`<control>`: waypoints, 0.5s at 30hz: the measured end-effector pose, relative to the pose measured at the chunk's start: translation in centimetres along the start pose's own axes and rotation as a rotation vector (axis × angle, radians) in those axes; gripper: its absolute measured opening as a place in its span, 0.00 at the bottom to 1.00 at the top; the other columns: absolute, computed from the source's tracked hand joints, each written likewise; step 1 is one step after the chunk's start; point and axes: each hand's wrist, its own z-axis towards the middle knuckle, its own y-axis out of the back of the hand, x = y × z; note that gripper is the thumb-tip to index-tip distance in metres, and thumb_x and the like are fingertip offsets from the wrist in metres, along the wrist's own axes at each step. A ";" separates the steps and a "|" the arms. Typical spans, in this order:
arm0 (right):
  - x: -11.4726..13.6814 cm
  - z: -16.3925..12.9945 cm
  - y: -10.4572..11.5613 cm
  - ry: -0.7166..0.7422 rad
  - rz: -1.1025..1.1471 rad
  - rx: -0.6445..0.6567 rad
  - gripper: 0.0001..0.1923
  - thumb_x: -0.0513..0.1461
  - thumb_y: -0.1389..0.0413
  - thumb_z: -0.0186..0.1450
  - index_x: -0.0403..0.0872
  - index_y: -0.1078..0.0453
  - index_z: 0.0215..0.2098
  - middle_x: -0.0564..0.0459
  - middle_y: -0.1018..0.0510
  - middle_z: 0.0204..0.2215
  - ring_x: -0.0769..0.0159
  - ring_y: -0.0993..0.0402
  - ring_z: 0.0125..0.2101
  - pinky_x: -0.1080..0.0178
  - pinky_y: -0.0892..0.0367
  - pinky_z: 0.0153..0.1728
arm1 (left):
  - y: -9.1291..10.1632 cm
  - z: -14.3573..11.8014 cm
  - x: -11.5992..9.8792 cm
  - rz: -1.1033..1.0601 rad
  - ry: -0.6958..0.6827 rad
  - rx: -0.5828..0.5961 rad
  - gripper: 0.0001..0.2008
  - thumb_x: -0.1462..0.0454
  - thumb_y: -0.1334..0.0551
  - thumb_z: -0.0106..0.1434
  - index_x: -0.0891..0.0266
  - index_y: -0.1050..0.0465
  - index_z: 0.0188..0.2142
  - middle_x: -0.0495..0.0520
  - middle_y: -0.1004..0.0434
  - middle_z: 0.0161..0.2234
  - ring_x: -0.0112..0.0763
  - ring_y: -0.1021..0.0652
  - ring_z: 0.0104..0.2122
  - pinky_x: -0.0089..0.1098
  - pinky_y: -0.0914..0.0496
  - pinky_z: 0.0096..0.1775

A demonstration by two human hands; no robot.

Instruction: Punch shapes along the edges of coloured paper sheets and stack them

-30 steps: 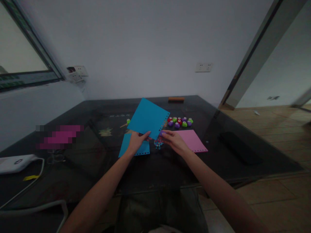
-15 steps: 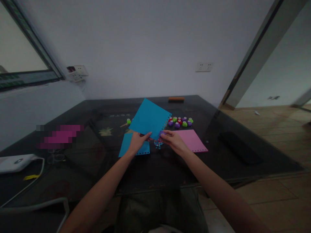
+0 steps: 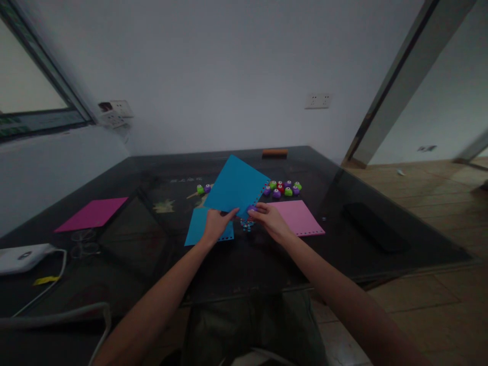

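Observation:
My left hand (image 3: 215, 224) pinches the near corner of a blue paper sheet (image 3: 236, 186), which tilts up off the dark glass table (image 3: 244, 264); small holes run along the sheet's right edge. My right hand (image 3: 269, 220) grips a small purple punch (image 3: 250, 209) set against that edge. A little heap of punched paper bits (image 3: 247, 225) lies just below the punch. A second blue sheet (image 3: 199, 227) lies flat under my left hand. A pink sheet (image 3: 298, 217) with a punched front edge lies to the right of my right hand.
Several small punches (image 3: 282, 188), green, red and purple, cluster behind the pink sheet; two more (image 3: 203, 189) sit left of the blue sheet. A magenta sheet (image 3: 91, 214) lies at far left, a white device with cable (image 3: 23, 255) nearer, a black flat object (image 3: 375, 233) at right.
The blue sheet has shifted slightly to the right in my left hand while the punch stays at its edge. The camera view has dipped a little.

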 end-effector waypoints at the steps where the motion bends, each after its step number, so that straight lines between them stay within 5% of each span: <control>1: 0.0 0.0 0.0 0.001 -0.003 0.004 0.22 0.40 0.32 0.41 0.45 0.32 0.32 0.54 0.25 0.29 0.69 0.29 0.28 0.62 0.32 0.35 | 0.0 0.0 0.0 0.005 0.000 0.000 0.14 0.56 0.38 0.53 0.63 0.28 0.20 0.53 0.22 0.21 0.33 0.23 0.22 0.29 0.33 0.27; 15: -0.2 0.0 0.2 0.018 -0.065 0.016 0.19 0.41 0.33 0.44 0.45 0.29 0.34 0.50 0.23 0.33 0.65 0.28 0.33 0.59 0.33 0.40 | -0.1 -0.1 -0.3 0.005 0.022 0.015 0.11 0.58 0.37 0.54 0.63 0.27 0.22 0.53 0.22 0.22 0.32 0.24 0.22 0.29 0.32 0.27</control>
